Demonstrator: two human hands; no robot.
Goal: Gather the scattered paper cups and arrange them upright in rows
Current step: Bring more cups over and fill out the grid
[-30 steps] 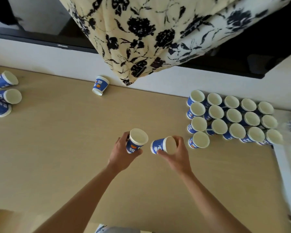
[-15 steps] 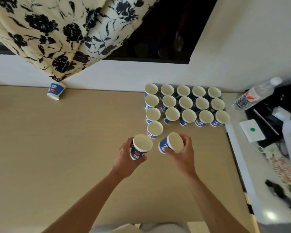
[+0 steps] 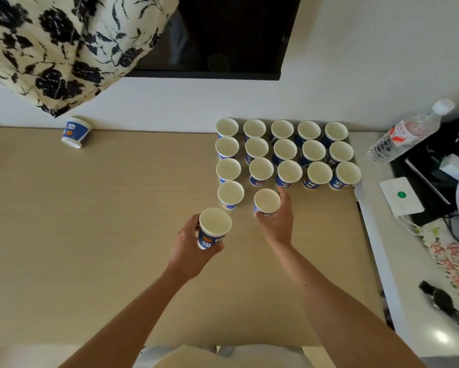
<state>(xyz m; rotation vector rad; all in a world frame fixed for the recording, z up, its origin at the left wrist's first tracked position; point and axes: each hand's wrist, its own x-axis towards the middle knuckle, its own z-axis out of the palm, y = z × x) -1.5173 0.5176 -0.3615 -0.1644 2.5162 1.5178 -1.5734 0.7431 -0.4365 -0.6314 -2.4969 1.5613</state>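
1. A paper cup (image 3: pixel 267 201) is being gripped by the right hand (image 3: pixel 276 224), with the fingers curled round its blue wall from the near side. It is being held mouth up. Whether its base is touching the table (image 3: pixel 90 235) cannot be told.
2. It is being lined up just beside the single fourth-row cup (image 3: pixel 230 193), which is standing to the left of those fingers, probably so that the row is being continued.
3. A second cup (image 3: pixel 214 225) is being held upright by the left hand (image 3: pixel 188 245), whose fingers and thumb are wrapped round its lower wall. It is likely being kept ready for the next slot.
4. Just beyond the right fingertips, the finished block of cups (image 3: pixel 285 150) is being left standing, three rows of five, rims nearly touching, so that space is being saved.
5. Well to the left of the left fingers, a stray cup (image 3: pixel 75 132) is being left by the wall, apparently not mouth up.
6. The cups are being seen as thin, tapered paper shells with rolled white rims, matte pale insides and glossy blue print. They are being gripped lightly by the wall, presumably so that nothing is being crushed. The table is smooth, pale wood-grain laminate.
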